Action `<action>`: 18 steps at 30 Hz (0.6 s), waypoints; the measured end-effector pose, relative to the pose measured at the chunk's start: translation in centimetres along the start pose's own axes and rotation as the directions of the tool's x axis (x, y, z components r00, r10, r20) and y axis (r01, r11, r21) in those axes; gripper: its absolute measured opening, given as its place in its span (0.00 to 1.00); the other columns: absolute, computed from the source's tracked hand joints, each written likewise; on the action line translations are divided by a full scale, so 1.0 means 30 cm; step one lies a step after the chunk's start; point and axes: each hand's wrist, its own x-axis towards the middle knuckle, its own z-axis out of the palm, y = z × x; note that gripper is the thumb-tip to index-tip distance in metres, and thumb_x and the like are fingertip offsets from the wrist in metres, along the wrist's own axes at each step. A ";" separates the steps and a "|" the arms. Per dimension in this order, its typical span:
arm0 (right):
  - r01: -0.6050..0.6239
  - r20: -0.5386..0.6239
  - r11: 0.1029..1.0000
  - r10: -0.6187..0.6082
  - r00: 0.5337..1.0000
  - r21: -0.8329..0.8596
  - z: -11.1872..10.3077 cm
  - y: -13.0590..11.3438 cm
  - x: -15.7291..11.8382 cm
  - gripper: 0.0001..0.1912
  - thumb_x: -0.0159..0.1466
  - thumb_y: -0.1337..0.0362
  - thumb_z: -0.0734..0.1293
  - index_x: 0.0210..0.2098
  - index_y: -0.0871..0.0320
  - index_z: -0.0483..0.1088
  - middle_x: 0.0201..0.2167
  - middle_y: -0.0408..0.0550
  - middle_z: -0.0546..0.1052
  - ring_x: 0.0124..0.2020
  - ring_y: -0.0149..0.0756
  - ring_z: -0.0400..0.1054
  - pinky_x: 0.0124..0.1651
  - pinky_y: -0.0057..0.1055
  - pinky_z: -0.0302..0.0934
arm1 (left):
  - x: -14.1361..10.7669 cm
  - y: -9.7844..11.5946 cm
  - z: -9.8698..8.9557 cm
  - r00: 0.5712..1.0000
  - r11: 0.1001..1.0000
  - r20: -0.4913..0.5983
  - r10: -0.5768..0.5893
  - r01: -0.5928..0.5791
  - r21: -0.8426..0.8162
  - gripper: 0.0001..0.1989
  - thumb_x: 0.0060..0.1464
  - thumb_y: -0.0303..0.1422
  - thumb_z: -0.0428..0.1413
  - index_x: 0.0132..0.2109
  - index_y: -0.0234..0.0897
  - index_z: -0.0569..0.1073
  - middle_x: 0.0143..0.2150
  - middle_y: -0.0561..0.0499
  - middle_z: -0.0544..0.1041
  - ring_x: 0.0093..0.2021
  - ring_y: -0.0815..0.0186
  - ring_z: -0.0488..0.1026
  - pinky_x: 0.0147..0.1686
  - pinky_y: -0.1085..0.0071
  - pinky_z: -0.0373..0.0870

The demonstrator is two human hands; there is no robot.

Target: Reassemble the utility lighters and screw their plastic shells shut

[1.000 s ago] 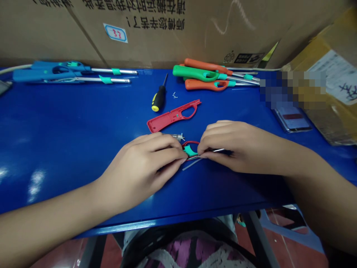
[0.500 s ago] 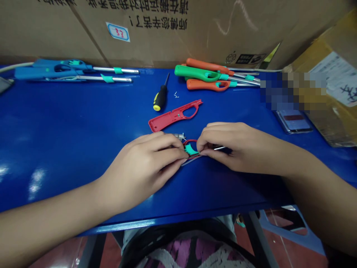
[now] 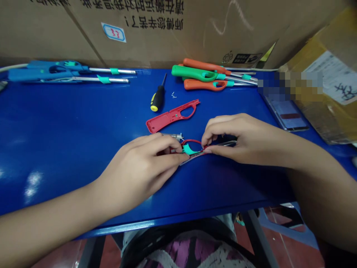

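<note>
An opened red lighter half [image 3: 193,141] with a green trigger [image 3: 189,150] lies between my hands near the table's front. My left hand [image 3: 150,160] is closed over its handle end, fingertips beside the trigger. With thumb and fingers, my right hand [image 3: 227,134] pinches its front end, where a metal tube [image 3: 230,143] runs under the palm. A pale thin strip [image 3: 184,162] shows along the near side. Behind my left fingers is a silvery cylinder [image 3: 176,136], partly hidden. The other red shell half [image 3: 171,116] lies beyond, inner side up.
A black and yellow screwdriver [image 3: 158,97] and several small screws [image 3: 173,95] lie farther back. Blue lighters [image 3: 50,72] are at the back left, orange and green lighters [image 3: 199,73] at the back right. A phone [image 3: 290,115] and cardboard box [image 3: 320,111] stand right; a large carton [image 3: 156,44] closes the back.
My right hand's grip at the lighter's front has shifted slightly, showing more of the metal tube. My left fingers have drawn back a little from the trigger. The view has moved slightly.
</note>
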 end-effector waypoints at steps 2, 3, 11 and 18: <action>-0.021 0.031 1.000 0.021 0.999 0.000 0.001 0.001 0.001 0.04 0.65 0.67 0.68 0.36 0.55 0.76 0.39 0.45 0.80 0.40 0.35 0.73 0.44 0.32 0.64 | 0.001 0.001 0.000 1.000 1.000 0.002 0.004 -0.004 0.007 0.11 0.66 0.29 0.56 0.52 0.42 0.80 0.46 0.46 0.79 0.45 0.60 0.77 0.42 0.64 0.74; -0.037 0.041 0.999 0.037 0.998 0.003 0.001 0.002 0.002 0.04 0.65 0.67 0.68 0.35 0.55 0.76 0.39 0.45 0.81 0.40 0.35 0.73 0.43 0.32 0.64 | 0.001 0.002 -0.001 1.000 1.000 0.000 0.007 -0.007 0.012 0.12 0.66 0.29 0.56 0.52 0.42 0.80 0.46 0.46 0.79 0.45 0.60 0.77 0.42 0.64 0.74; -0.157 0.052 0.986 0.154 0.987 0.052 0.005 -0.002 0.011 0.05 0.64 0.64 0.68 0.33 0.55 0.78 0.34 0.42 0.81 0.36 0.32 0.73 0.38 0.30 0.63 | 0.002 0.008 -0.003 1.000 1.000 0.017 0.004 -0.004 0.027 0.11 0.66 0.28 0.55 0.51 0.40 0.81 0.46 0.46 0.78 0.44 0.59 0.78 0.41 0.62 0.75; -0.165 0.025 0.984 0.163 0.986 0.074 0.015 -0.007 0.012 0.05 0.62 0.69 0.68 0.37 0.54 0.76 0.34 0.40 0.80 0.35 0.31 0.71 0.38 0.29 0.63 | 0.001 0.009 -0.009 1.000 1.000 0.018 0.009 -0.010 0.023 0.11 0.66 0.28 0.55 0.50 0.40 0.80 0.46 0.47 0.79 0.44 0.60 0.77 0.41 0.63 0.74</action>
